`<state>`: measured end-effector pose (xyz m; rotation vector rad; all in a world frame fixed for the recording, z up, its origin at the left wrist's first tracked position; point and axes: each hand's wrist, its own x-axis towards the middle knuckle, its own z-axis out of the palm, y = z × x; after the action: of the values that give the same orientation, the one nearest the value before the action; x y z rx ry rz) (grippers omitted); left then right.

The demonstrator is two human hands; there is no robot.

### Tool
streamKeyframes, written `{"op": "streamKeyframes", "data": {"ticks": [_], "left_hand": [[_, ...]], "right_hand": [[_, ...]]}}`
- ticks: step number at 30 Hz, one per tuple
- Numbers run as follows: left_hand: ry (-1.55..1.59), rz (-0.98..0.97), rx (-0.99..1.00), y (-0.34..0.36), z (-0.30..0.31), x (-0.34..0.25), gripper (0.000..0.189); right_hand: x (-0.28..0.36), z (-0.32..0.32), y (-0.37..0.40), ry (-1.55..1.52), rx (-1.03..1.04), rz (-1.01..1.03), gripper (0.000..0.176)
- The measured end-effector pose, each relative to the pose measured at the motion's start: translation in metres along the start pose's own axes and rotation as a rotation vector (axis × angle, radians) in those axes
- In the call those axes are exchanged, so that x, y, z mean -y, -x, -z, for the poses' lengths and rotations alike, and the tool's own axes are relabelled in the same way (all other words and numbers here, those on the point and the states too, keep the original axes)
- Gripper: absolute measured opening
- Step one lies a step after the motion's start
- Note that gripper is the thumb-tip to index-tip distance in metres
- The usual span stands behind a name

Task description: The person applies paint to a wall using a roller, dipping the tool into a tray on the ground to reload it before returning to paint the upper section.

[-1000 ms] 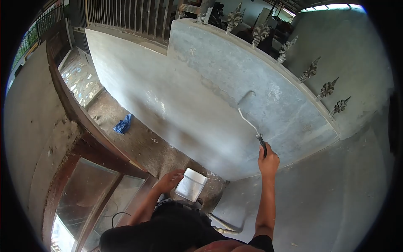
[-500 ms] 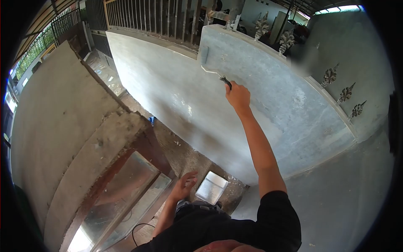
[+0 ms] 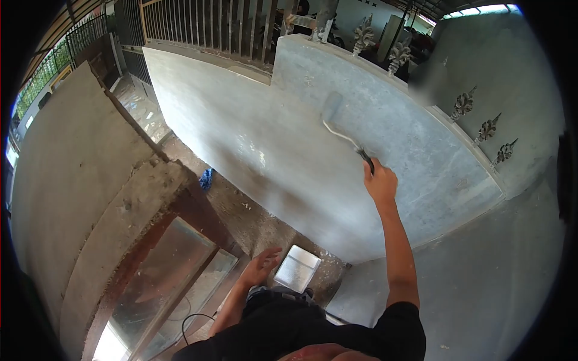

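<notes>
My right hand [image 3: 380, 180] is closed around the black handle of a paint roller [image 3: 364, 155]. The roller's bent metal frame leads up to its head, slightly blurred, against the low wall [image 3: 415, 138]. Fresh white covers the left and lower part of that wall, while bluish grey shows on the upper right. My left hand [image 3: 260, 266] hangs low with its fingers spread, holding nothing. Beside it on the ground sits a paint tray [image 3: 297, 268] with white paint in it.
Metal leaf-shaped finials [image 3: 463, 104] rise from the wall's top edge, and a barred railing [image 3: 208, 27] stands further left. A rough concrete structure [image 3: 90, 174] with a glass-paned frame [image 3: 165, 268] lies close on the left. A blue crumpled item [image 3: 206, 178] is on the ground.
My right hand has moved down and to the right, carrying the roller from the wall's upper left corner toward its middle. The view has shifted slightly; my left hand keeps its pose.
</notes>
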<state>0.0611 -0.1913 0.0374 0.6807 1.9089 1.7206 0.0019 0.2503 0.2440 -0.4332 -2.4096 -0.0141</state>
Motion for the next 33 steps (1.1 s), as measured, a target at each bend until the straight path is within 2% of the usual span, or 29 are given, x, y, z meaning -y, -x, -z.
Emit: {"op": "streamKeyframes", "data": {"ticks": [4,6,7,8,9,11,12,14,17,18,20,23,27,29,33], "left_hand": [[0.02,0.021,0.066,-0.018,-0.005,0.007,0.051],[0.049,0.059,0.107,-0.026,-0.009,0.014,0.056],[0.052,0.102,0.126,-0.03,-0.01,0.01,0.057],[0.063,0.109,0.137,-0.035,-0.012,0.013,0.057],[0.028,0.096,0.151,-0.04,-0.013,0.018,0.057],[-0.028,0.079,0.172,-0.049,-0.017,0.02,0.057],[-0.027,0.091,0.183,-0.053,-0.019,0.015,0.057],[-0.01,0.069,0.199,-0.057,-0.024,0.006,0.056],[0.004,0.055,0.18,-0.06,-0.031,0.001,0.055],[0.004,0.047,0.168,-0.061,-0.033,0.0,0.055],[-0.011,0.101,0.146,-0.053,-0.032,0.0,0.046],[0.014,0.083,0.089,-0.037,-0.026,0.006,0.048],[0.002,0.1,-0.031,-0.011,-0.013,0.0,0.051],[-0.01,0.071,-0.111,-0.001,-0.006,0.008,0.051],[0.034,0.078,-0.209,0.008,0.006,0.011,0.049]], "right_hand": [[-0.083,0.04,0.093,-0.119,0.025,-0.071,0.024],[-0.084,0.075,0.132,-0.312,0.183,-0.374,0.028],[-0.092,0.078,0.155,-0.445,0.215,-0.438,0.031],[-0.098,0.077,0.177,-0.581,0.245,-0.508,0.034],[-0.103,0.078,0.195,-0.569,0.249,-0.518,0.034],[-0.105,0.077,0.224,-0.852,0.324,-0.671,0.027],[-0.098,0.077,0.229,-0.848,0.328,-0.687,0.027],[-0.084,0.074,0.231,-1.065,0.279,-0.725,0.024],[-0.097,0.03,0.24,-1.081,0.25,-0.771,0.024],[-0.092,0.017,0.236,-1.086,0.251,-0.756,0.024],[-0.06,-0.014,0.225,-0.754,0.15,-0.541,0.032],[-0.022,-0.053,0.194,-0.733,0.234,-0.482,0.035],[0.022,-0.1,0.127,-0.837,0.221,-0.379,0.038],[0.04,-0.118,0.082,-0.79,0.143,-0.269,0.04],[0.087,-0.126,-0.014,-0.555,0.115,-0.117,0.035]]}}
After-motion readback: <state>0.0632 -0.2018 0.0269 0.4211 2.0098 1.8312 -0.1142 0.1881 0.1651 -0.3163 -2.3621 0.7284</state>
